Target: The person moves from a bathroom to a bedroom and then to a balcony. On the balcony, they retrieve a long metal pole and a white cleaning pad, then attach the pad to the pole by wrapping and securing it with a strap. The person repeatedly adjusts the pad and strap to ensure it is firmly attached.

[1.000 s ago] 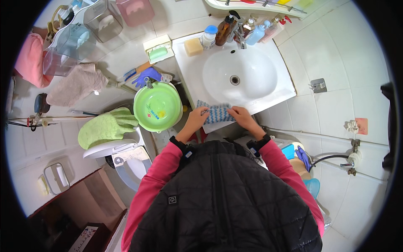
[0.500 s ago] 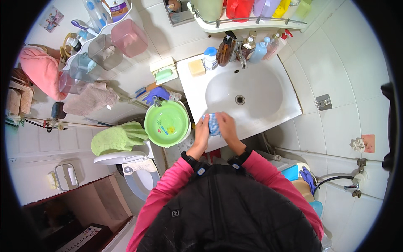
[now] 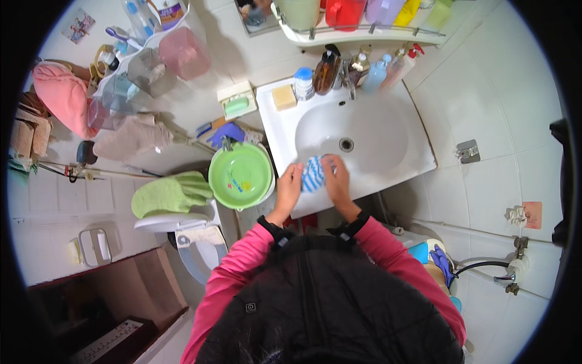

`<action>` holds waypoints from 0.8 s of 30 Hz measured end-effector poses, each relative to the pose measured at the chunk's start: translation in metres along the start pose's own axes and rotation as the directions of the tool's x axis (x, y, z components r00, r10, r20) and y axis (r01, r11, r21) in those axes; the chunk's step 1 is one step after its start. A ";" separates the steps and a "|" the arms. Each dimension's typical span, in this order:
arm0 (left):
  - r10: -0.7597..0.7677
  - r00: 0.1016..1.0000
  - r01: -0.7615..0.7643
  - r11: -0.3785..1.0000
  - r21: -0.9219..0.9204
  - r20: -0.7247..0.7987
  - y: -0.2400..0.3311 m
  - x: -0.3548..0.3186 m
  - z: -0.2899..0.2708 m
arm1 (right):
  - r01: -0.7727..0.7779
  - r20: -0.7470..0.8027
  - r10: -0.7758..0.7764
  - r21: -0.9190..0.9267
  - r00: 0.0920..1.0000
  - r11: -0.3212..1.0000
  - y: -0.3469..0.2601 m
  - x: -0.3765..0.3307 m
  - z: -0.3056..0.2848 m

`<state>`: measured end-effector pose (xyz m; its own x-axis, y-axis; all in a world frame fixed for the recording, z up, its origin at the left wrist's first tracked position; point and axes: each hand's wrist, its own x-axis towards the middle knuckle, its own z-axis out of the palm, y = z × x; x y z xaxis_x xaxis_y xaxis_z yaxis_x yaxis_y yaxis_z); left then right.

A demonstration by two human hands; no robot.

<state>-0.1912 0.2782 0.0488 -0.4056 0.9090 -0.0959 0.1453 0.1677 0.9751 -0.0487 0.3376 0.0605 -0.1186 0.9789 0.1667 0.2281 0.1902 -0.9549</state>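
Observation:
A small blue-and-white striped cloth [image 3: 313, 175] is stretched between my two hands over the front edge of the white washbasin [image 3: 400, 173]. My left hand [image 3: 288, 187] grips the cloth's left side, its thumb along the edge. On the opposite side, my right hand [image 3: 337, 182] pinches the cloth with curled fingers. Both hands hang above the front rim, clear of the drain [image 3: 346, 144]. What exactly the cloth is, a sock or a rag, I cannot make out.
Left of the basin stands a green plastic tub [image 3: 242, 176] under a small tap. A soap bar [image 3: 284, 97], pump bottles [image 3: 327, 70] and the faucet [image 3: 347, 79] line the basin's back edge. A toilet [image 3: 203, 255] with a green-covered lid is at lower left.
My hands have moved a little apart and the cloth has been spread between them, so its stripes now show. It was bunched and closely covered by the right hand before.

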 end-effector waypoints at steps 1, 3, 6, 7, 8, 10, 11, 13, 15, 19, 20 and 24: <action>0.040 0.999 -0.038 0.998 -0.056 0.021 -0.006 -0.002 -0.007 | -0.028 0.054 0.029 -0.012 0.998 1.000 0.002 0.002 -0.014; -0.083 0.993 0.079 0.996 0.048 0.082 -0.021 -0.015 -0.015 | -0.041 0.147 0.049 -0.062 0.988 0.997 0.007 -0.006 -0.035; -0.064 0.993 0.034 0.960 0.278 0.100 -0.042 -0.035 -0.014 | -0.009 0.376 0.144 -0.337 0.915 0.941 0.026 -0.024 -0.048; 0.069 0.996 -0.080 0.958 0.275 0.051 -0.048 -0.038 -0.013 | -0.024 0.367 0.141 -0.307 0.919 0.952 0.035 -0.027 -0.052; 0.118 0.993 -0.122 0.949 0.289 0.033 -0.052 -0.038 -0.014 | -0.104 0.372 0.224 -0.316 0.901 0.943 0.044 -0.032 -0.057; 0.105 0.993 -0.088 0.965 0.247 -0.057 -0.058 -0.034 -0.013 | -0.255 0.383 0.402 -0.381 0.831 0.889 0.064 -0.033 -0.060; 0.130 0.989 -0.104 0.951 0.293 -0.069 -0.059 -0.030 -0.015 | -0.184 0.383 0.330 -0.370 0.863 0.911 0.073 -0.032 -0.059; 0.371 0.921 -0.271 0.831 0.486 -0.121 -0.058 -0.020 -0.017 | 0.005 0.366 0.106 -0.289 0.925 0.957 0.089 -0.025 -0.050; 0.268 0.957 -0.129 0.736 0.665 -0.111 -0.055 -0.021 -0.028 | 0.332 0.370 -0.137 -0.538 0.919 0.775 0.094 -0.018 -0.048; 0.275 0.938 -0.085 0.770 0.632 -0.209 -0.052 -0.066 -0.083 | 0.154 0.388 -0.028 -0.298 0.921 0.942 0.079 0.001 -0.056; 0.236 0.953 -0.104 0.844 0.526 -0.191 -0.056 -0.080 -0.104 | 0.143 0.420 0.003 -0.316 0.908 0.938 0.071 0.000 -0.056; -0.024 0.938 0.233 0.779 0.581 -0.345 -0.086 -0.171 -0.170 | 0.231 0.485 -0.130 -0.154 0.865 0.961 0.032 -0.023 -0.036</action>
<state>-0.2883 0.0438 0.0156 -0.6951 0.7176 -0.0443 0.5433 0.5646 0.6214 -0.0035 0.3238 0.0348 -0.6010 0.7853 0.1486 0.3409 0.4200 -0.8411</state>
